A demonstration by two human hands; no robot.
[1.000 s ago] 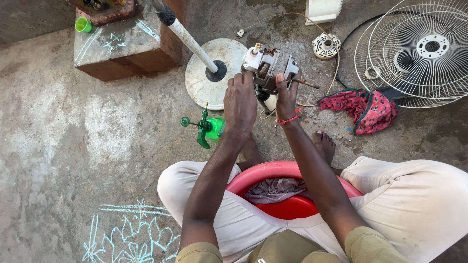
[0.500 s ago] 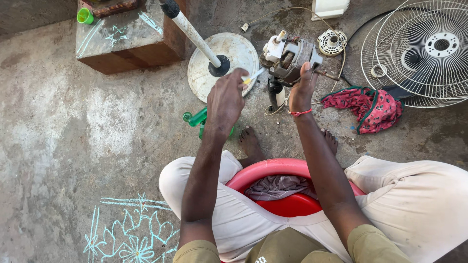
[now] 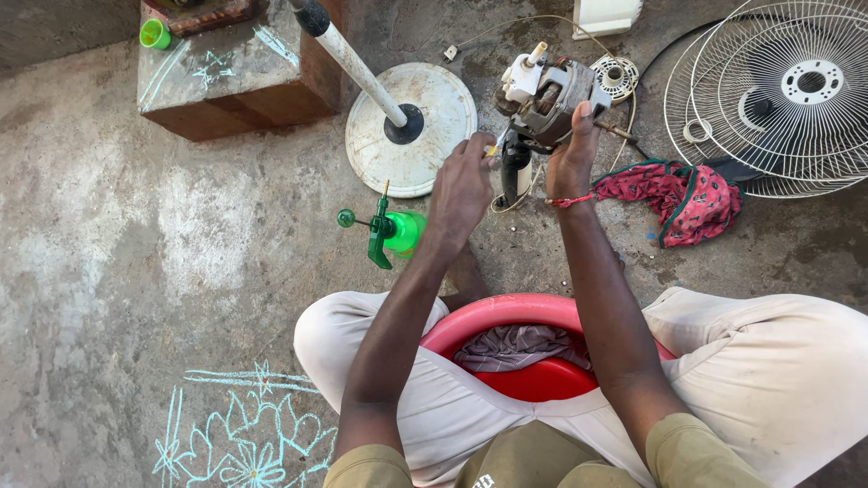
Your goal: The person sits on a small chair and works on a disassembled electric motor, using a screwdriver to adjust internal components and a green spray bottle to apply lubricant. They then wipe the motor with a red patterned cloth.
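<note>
Fan guard (image 3: pixel 796 90): off, on floor | Base with pole (image 3: pixel 411 126): detached, on floor | Motor (image 3: pixel 547 95): bare, held above floor, right hand (image 3: pixel 574 154) fingers clasping it | Left hand (image 3: pixel 461 190): fingers pinching small tool at motor | Reassembly: not done

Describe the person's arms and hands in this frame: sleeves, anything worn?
Both arms are bare from the upper arm down, with short olive-green sleeves ending above the elbows. The right hand has a thin red thread band around its wrist. The left hand and wrist carry nothing visible. No gloves, watch or rings can be made out.
</note>
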